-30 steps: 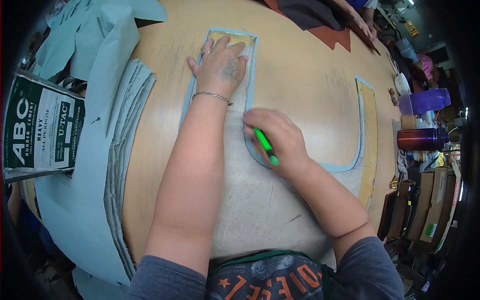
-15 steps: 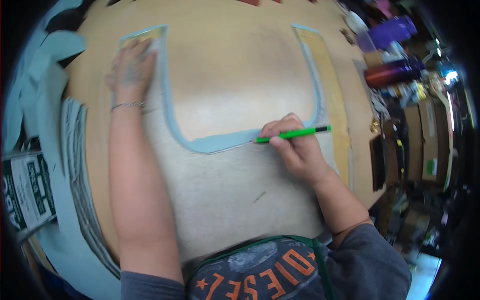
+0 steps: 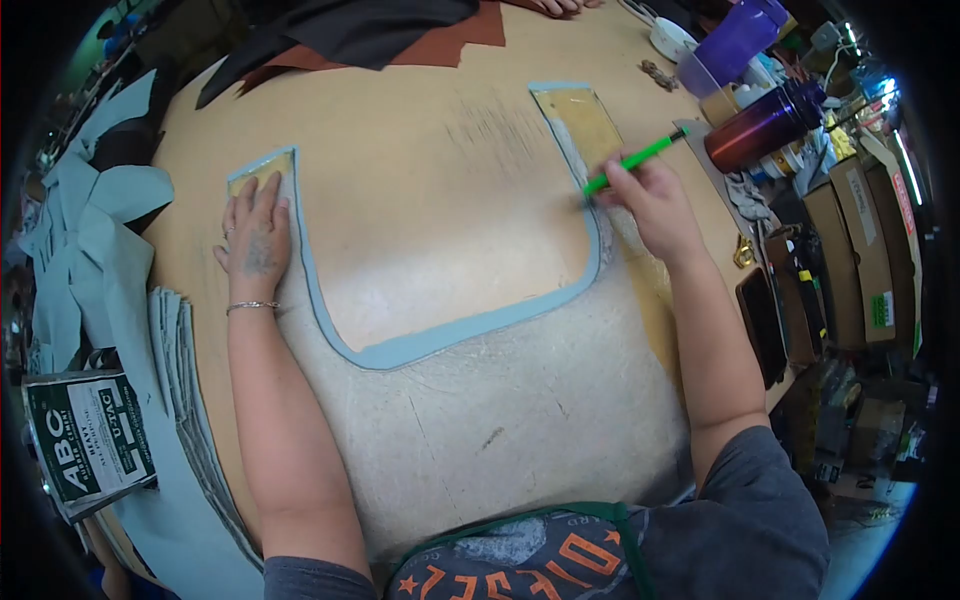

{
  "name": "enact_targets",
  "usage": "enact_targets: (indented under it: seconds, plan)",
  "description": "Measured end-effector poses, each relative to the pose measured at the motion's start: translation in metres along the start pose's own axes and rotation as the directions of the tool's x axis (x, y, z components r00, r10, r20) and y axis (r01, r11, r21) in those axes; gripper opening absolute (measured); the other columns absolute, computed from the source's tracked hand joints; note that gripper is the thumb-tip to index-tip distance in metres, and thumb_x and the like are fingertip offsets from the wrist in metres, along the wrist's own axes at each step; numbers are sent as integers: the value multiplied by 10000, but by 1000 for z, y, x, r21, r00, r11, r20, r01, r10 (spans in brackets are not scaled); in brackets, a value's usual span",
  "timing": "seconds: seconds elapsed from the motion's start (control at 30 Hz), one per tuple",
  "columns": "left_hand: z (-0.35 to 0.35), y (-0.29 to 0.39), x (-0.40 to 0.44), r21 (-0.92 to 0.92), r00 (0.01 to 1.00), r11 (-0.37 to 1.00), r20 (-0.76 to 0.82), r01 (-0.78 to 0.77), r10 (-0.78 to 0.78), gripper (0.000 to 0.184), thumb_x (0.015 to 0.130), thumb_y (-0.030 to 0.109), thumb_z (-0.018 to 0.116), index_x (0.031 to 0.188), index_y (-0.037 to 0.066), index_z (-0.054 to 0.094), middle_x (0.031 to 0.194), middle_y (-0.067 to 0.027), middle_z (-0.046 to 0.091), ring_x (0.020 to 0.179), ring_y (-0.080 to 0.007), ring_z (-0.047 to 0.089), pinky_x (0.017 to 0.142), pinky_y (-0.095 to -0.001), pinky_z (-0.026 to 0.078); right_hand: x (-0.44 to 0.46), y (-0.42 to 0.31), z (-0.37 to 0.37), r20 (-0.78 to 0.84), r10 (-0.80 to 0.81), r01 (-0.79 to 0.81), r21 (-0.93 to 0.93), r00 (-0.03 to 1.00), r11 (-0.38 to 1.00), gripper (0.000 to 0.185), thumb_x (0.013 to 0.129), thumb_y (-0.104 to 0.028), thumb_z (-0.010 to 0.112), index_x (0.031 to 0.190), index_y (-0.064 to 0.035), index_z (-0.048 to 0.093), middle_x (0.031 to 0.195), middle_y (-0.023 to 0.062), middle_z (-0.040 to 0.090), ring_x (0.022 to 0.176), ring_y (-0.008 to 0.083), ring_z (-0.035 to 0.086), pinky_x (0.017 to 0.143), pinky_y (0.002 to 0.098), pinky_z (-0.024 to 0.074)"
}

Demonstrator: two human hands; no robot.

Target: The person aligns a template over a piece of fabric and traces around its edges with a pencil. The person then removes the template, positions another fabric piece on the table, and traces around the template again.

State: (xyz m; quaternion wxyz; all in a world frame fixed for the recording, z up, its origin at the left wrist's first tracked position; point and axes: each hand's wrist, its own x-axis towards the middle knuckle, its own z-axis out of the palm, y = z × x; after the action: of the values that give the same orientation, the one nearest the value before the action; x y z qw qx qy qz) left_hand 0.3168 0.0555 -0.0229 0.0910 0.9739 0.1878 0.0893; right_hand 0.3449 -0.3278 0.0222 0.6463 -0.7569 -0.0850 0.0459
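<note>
A large grey U-shaped template (image 3: 480,430) lies on the table, with yellowish strips along its arms. Light-blue material (image 3: 450,328) shows as a border along its inner edge. My left hand (image 3: 257,230) rests flat on the upper left arm of the template, fingers spread and nothing held. My right hand (image 3: 655,205) grips a green pencil (image 3: 640,158) with a black end. The pencil's tip is at the inner edge of the right arm, where the blue border runs; motion blurs it, so contact is unclear.
Dark and red-brown sheets (image 3: 400,35) lie at the far side, near another person's hand (image 3: 560,6). Folded light-blue pieces (image 3: 175,340) and a labelled can (image 3: 88,440) are at left. A bottle (image 3: 765,125), a phone (image 3: 760,325) and cardboard boxes (image 3: 860,250) stand or lie at right.
My right hand has moved with the pencil from the bottom of the U up along the right arm. The view has shifted, showing more of the far side. My left hand stays on the left arm.
</note>
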Motion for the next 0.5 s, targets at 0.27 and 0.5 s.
enact_targets:
  seconds: [0.27,0.5]
  plan:
    - [-7,8,-8,-60,999,997,20,40,-39,365,859,310,408,1223,281,427,1350,-30,296,1272,-290,197,932,-652,145,76,-16,179,190,-245,207,199,951,958,157,857,-145,517,935,-8,527,852,54,577,760,110,569,680,222,462]
    - [-8,9,-8,-131,999,990,8,46,-45,347,855,281,416,1199,270,452,1337,-30,312,1272,-283,189,946,-646,111,118,17,263,-31,-320,322,108,947,941,144,822,-131,546,873,3,559,751,85,601,679,153,587,641,256,458]
